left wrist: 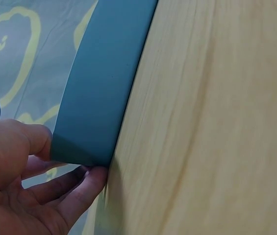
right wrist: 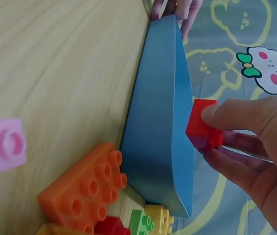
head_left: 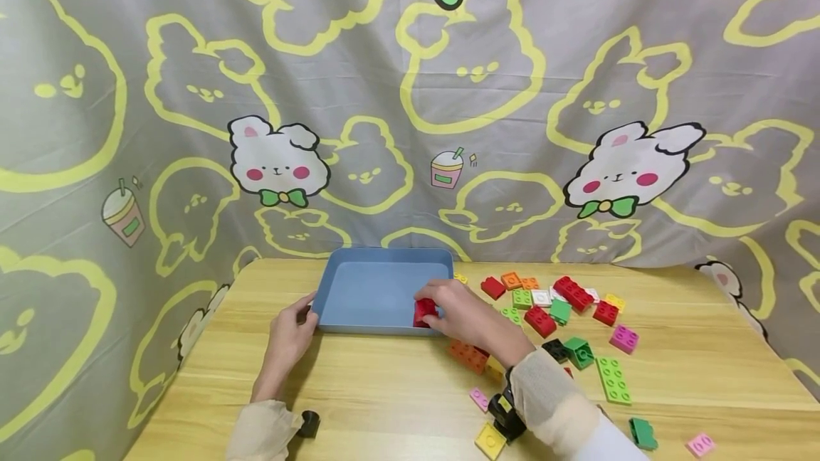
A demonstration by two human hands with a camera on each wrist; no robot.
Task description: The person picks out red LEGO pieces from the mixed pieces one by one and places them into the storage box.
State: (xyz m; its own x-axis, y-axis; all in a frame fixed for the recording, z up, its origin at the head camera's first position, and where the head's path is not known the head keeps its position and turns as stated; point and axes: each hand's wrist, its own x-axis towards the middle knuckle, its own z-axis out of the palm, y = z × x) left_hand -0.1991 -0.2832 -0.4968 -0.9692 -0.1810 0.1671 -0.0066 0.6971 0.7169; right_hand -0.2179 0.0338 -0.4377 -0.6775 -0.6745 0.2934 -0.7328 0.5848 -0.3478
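A blue tray [head_left: 378, 290] with low walls stands on the table in front of the curtain. At its near left corner my left hand [head_left: 292, 333] grips the wall. Close up in the left wrist view, the thumb is at the top rim and other fingertips [left wrist: 91, 188] touch lower down near the table. My right hand [head_left: 461, 315] pinches a red toy brick [right wrist: 202, 123] between thumb and fingers. In the head view this brick overlaps the tray's near right corner; in the right wrist view it shows just above the rim.
Many loose bricks lie right of the tray, among them an orange brick [right wrist: 87, 183], a long light green brick [head_left: 613, 379] and a dark red brick [head_left: 572, 293]. Nearer me are a yellow flat brick [head_left: 490, 440] and a green brick [head_left: 643, 433]. A patterned curtain [head_left: 365, 91] hangs behind.
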